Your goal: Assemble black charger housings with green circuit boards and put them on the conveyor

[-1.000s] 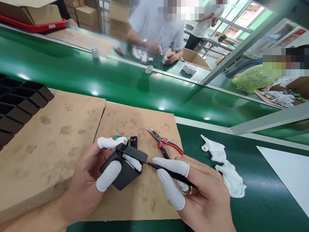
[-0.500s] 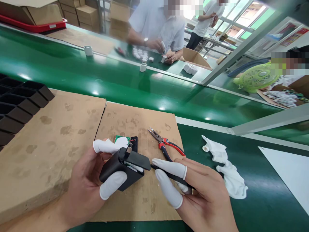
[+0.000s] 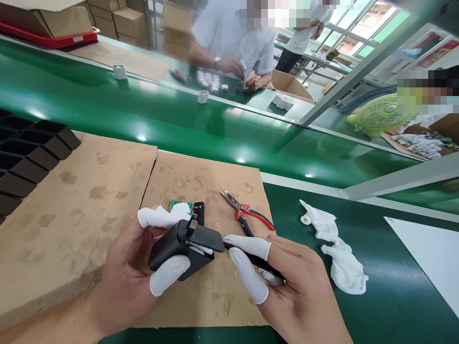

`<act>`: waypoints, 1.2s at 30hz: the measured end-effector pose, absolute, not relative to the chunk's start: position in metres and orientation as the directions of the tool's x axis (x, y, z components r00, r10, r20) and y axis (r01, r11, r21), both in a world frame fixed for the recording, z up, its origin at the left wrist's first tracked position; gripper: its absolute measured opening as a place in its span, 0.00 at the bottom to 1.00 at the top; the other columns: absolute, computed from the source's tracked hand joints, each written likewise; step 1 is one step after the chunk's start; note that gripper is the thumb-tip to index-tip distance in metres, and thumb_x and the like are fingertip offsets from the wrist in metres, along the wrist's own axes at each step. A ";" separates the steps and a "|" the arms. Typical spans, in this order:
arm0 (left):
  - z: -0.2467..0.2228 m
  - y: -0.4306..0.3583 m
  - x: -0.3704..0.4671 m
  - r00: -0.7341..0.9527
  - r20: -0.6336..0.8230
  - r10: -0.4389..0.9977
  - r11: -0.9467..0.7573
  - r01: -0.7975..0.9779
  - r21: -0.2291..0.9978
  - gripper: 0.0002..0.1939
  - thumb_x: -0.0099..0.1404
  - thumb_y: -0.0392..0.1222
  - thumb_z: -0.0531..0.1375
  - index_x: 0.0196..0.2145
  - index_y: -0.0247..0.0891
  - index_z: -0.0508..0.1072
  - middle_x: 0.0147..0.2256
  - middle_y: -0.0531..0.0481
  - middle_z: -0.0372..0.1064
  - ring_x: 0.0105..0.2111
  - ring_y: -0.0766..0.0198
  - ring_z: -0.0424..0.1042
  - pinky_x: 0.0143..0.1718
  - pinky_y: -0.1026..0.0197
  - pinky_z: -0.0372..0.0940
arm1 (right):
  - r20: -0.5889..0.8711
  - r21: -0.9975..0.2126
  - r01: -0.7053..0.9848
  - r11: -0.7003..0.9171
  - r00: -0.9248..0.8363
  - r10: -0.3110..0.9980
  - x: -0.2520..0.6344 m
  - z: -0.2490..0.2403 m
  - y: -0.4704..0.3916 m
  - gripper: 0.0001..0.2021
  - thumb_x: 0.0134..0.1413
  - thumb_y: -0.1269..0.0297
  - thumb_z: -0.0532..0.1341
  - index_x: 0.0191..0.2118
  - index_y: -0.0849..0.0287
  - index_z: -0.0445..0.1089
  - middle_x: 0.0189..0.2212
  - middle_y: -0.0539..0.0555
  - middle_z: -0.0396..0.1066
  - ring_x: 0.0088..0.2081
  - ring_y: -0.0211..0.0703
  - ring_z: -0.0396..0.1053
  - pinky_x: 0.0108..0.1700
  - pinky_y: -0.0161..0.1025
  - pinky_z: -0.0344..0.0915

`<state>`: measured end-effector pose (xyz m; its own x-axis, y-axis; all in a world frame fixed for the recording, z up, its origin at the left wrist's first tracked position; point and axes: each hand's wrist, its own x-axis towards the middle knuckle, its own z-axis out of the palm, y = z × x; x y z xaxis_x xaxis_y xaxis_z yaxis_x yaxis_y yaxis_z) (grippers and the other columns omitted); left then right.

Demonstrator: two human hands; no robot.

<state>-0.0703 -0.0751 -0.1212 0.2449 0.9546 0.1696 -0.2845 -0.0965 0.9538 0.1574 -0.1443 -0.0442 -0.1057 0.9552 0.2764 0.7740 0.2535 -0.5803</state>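
Note:
My left hand (image 3: 143, 267), with white finger cots on thumb and fingers, grips a black power adapter case (image 3: 179, 260). Its end cover (image 3: 204, 236), bearing metal plug pins (image 3: 192, 224), sits tilted in the opening, and something white shows in the gap. Between the cot-covered thumb and fingers of my right hand (image 3: 276, 272) is a slim black tool (image 3: 256, 260), its tip at the cover's right edge; its exact kind is unclear. Behind the case, a green circuit board (image 3: 176, 206) and a black end piece (image 3: 199, 212) with a red wire lie partly hidden.
Red-and-black needle-nose pliers (image 3: 238, 208) lie on the cardboard mat (image 3: 201, 167). White cloth gloves (image 3: 332, 234) rest at right. Black empty cases (image 3: 39, 148) stand in rows at left. White housings (image 3: 203, 97) sit on the green conveyor (image 3: 172, 114); a co-worker (image 3: 233, 43) works beyond.
The white housings on the conveyor have shifted left. My right hand has edged slightly left, its tool still at the cover's edge. The adapter case has hardly moved.

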 end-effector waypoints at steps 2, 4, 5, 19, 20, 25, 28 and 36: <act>-0.121 -0.075 -0.070 0.260 0.184 0.948 -0.101 -0.303 0.948 0.18 0.65 0.39 0.79 0.50 0.53 0.84 0.43 0.51 0.81 0.37 0.61 0.80 0.45 0.62 0.80 | 0.281 -0.581 0.773 0.255 -0.103 0.954 0.158 -0.044 -0.145 0.08 0.76 0.70 0.63 0.47 0.58 0.81 0.24 0.45 0.70 0.25 0.36 0.60 0.27 0.36 0.57; -0.122 -0.075 -0.070 0.268 0.200 0.943 -0.107 -0.324 0.940 0.19 0.66 0.38 0.79 0.51 0.54 0.83 0.43 0.52 0.81 0.38 0.62 0.79 0.46 0.63 0.79 | 0.281 -0.588 0.769 0.252 -0.098 0.955 0.157 -0.044 -0.145 0.08 0.76 0.71 0.62 0.47 0.58 0.81 0.24 0.44 0.70 0.25 0.35 0.58 0.26 0.36 0.55; -0.122 -0.074 -0.070 0.270 0.204 0.941 -0.110 -0.327 0.939 0.19 0.66 0.38 0.79 0.51 0.54 0.83 0.43 0.51 0.80 0.38 0.62 0.78 0.46 0.63 0.79 | 0.285 -0.590 0.767 0.253 -0.096 0.954 0.157 -0.044 -0.145 0.08 0.76 0.71 0.63 0.47 0.58 0.81 0.24 0.44 0.69 0.24 0.35 0.57 0.25 0.36 0.54; -0.123 -0.076 -0.072 0.288 0.137 0.948 -0.041 -0.317 0.947 0.16 0.69 0.40 0.77 0.52 0.52 0.83 0.44 0.49 0.84 0.39 0.56 0.83 0.45 0.56 0.83 | 0.348 -0.537 0.791 0.292 -0.107 0.931 0.155 -0.041 -0.139 0.10 0.76 0.71 0.62 0.45 0.59 0.82 0.25 0.48 0.72 0.25 0.37 0.62 0.29 0.38 0.60; -0.123 -0.076 -0.072 0.283 0.134 0.950 -0.040 -0.316 0.948 0.15 0.69 0.41 0.77 0.51 0.52 0.83 0.44 0.48 0.84 0.39 0.56 0.83 0.45 0.55 0.83 | 0.369 -0.528 0.792 0.307 -0.112 0.923 0.155 -0.039 -0.138 0.11 0.76 0.72 0.62 0.43 0.58 0.82 0.24 0.47 0.69 0.24 0.37 0.60 0.28 0.38 0.58; -0.125 -0.075 -0.073 0.274 0.124 0.954 -0.038 -0.299 0.953 0.16 0.67 0.41 0.78 0.51 0.49 0.83 0.46 0.48 0.85 0.40 0.53 0.85 0.45 0.54 0.84 | 0.415 -0.513 0.789 0.338 -0.116 0.902 0.157 -0.038 -0.139 0.12 0.74 0.75 0.63 0.42 0.58 0.84 0.23 0.47 0.64 0.23 0.37 0.58 0.26 0.38 0.54; -0.124 -0.075 -0.072 0.281 0.138 0.950 -0.044 -0.317 0.947 0.16 0.67 0.41 0.79 0.50 0.50 0.83 0.46 0.49 0.85 0.40 0.54 0.86 0.44 0.58 0.83 | 0.406 -0.518 0.787 0.335 -0.119 0.906 0.157 -0.040 -0.142 0.09 0.73 0.75 0.64 0.44 0.60 0.84 0.23 0.46 0.62 0.24 0.36 0.55 0.27 0.37 0.55; -0.120 -0.074 -0.072 0.238 0.138 0.961 -0.073 -0.260 0.963 0.15 0.65 0.44 0.79 0.47 0.48 0.83 0.40 0.46 0.82 0.35 0.55 0.81 0.42 0.55 0.85 | 0.364 -0.503 0.805 0.315 -0.134 0.922 0.156 -0.041 -0.140 0.17 0.76 0.73 0.62 0.31 0.57 0.75 0.22 0.46 0.59 0.25 0.36 0.53 0.27 0.38 0.52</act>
<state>-0.0718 -0.0738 -0.1195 0.2383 0.9614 0.1376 -0.2601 -0.0734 0.9628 0.1563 -0.1401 -0.0405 -0.1339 0.9217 0.3640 0.8050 0.3154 -0.5025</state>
